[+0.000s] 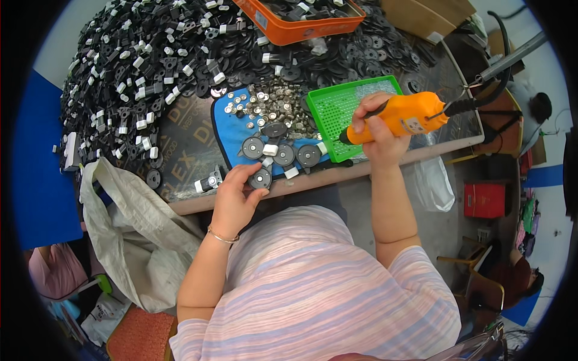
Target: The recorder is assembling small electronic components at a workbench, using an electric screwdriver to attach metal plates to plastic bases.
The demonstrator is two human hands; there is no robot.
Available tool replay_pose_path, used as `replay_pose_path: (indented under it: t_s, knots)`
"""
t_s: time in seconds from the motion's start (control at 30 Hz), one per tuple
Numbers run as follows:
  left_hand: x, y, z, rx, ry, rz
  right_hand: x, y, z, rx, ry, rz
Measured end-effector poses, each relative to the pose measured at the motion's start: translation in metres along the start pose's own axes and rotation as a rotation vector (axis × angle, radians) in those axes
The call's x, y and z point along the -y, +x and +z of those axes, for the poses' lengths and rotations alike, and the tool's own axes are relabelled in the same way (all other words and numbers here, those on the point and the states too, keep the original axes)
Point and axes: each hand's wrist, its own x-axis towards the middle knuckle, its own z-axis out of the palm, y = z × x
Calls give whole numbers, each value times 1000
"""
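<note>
My left hand (231, 200) is closed at the table's near edge, thumb and fingers on a round black disc part (261, 178). In my right hand (385, 146) is an orange electric screwdriver (412, 114), its dark tip pointing left over the green tray (385, 84). Between the hands, several black disc assemblies (284, 155) with white end pieces lie on a blue mat (224, 117). Behind them on the mat is a heap of small shiny metal caps (274, 102). Left of my left hand lies a black part with a white end (209, 181).
A large pile of black and white parts (138, 72) covers the table's far left. An orange tin (283, 33) and a cardboard box (430, 18) stand at the back. A pale woven sack (123, 222) drapes the left edge. The screwdriver's black cable (503, 57) runs right along a metal arm.
</note>
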Motion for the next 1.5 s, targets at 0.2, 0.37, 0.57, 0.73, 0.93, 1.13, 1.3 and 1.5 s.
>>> replay_pose_path:
  t_s: [0.2,0.37,0.57,0.73,0.93,1.13,1.3,1.5]
  knots:
    - [0,0,-2,1,9,15,0,0,0,19,19,17]
    - [0,-1,-1,-14,-3,32,12,6,2,-8,44,-27]
    - [1,-2,-1,-3,-11,41,31,6,46,275,239,-1]
    - [-2,-1,0,-19,-9,64,6,-13,94,333,242,176]
    - [-4,-2,-3,-25,71,104,-7,-18,109,436,177,205]
    - [-1,-1,-3,-48,72,165,-16,-15,111,619,-55,-66]
    - [-5,0,-2,-47,83,149,-10,-10,107,620,146,170]
    - [-1,-3,-2,-11,3,61,17,24,65,488,377,44]
